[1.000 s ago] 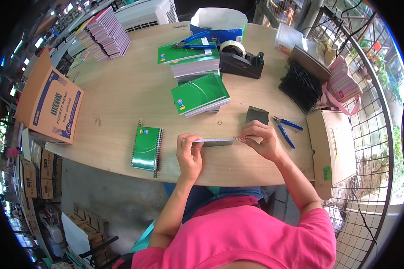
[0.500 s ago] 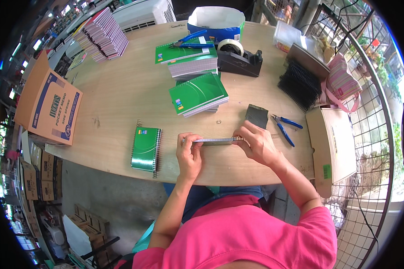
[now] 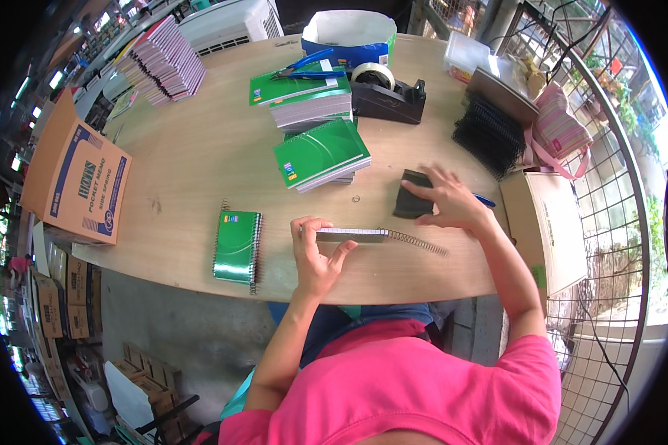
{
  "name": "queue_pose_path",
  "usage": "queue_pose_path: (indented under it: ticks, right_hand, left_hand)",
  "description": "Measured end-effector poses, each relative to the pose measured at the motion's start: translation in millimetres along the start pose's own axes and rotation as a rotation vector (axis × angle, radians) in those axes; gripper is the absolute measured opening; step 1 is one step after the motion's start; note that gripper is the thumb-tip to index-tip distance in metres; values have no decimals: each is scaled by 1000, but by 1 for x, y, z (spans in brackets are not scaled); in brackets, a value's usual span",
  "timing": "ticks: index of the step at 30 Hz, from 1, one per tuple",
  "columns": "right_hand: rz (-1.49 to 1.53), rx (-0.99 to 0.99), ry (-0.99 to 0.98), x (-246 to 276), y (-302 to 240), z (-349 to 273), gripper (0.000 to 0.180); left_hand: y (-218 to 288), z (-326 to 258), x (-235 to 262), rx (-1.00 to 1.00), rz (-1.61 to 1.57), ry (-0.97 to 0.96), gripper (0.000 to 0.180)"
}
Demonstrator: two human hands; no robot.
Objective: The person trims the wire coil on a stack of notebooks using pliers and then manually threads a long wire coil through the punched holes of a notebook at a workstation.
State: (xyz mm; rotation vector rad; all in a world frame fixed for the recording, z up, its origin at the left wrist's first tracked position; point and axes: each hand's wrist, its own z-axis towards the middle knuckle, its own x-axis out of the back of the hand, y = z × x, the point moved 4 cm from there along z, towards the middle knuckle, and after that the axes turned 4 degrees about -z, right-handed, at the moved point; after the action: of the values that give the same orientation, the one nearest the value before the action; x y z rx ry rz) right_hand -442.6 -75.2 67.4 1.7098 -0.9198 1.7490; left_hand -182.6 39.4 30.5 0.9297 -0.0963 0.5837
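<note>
My left hand (image 3: 318,256) grips a small notepad (image 3: 352,235) that stands on its long edge near the table's front. A thin metal spiral coil (image 3: 419,242) runs along its upper edge and sticks out freely past the right end. With fingers spread, my right hand (image 3: 456,200) is over the right side of a dark, flat rectangular block (image 3: 410,199); whether it touches the block I cannot tell. Blue-handled pliers (image 3: 485,200) lie mostly hidden under that hand. To the left lie green spiral notebooks (image 3: 237,245), their coils protruding at the ends.
Stacked green notepads (image 3: 323,152) stand mid-table, with more pliers (image 3: 304,67) on the rear stack. Behind are a black tape dispenser (image 3: 386,100) and a blue-white container (image 3: 349,37). Black coils (image 3: 488,139) lie right, near a cardboard box (image 3: 549,230). Another carton (image 3: 82,174) stands left.
My right hand has let go of the notepad's right end and moved right and away, over the dark block and pliers. The coil's loose end now shows. My left hand still holds the notepad.
</note>
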Motion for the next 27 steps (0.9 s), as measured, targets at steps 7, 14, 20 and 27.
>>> queue_pose_path:
  ticks: [7,14,20,27]
  right_hand:
    - [932,256,-243,12,-11,2,59]
    - [847,299,-263,11,-28,3,59]
    - [454,192,-114,1,-30,3,54]
    - [1021,240,-154,9,-32,5,57]
  left_hand:
    - [1,3,-13,18,-12,-58,53]
    - [2,2,-13,-6,-18,-91,54]
    - [8,3,-23,8,-65,-79,56]
    - [12,1,-27,-10,-59,-106,57]
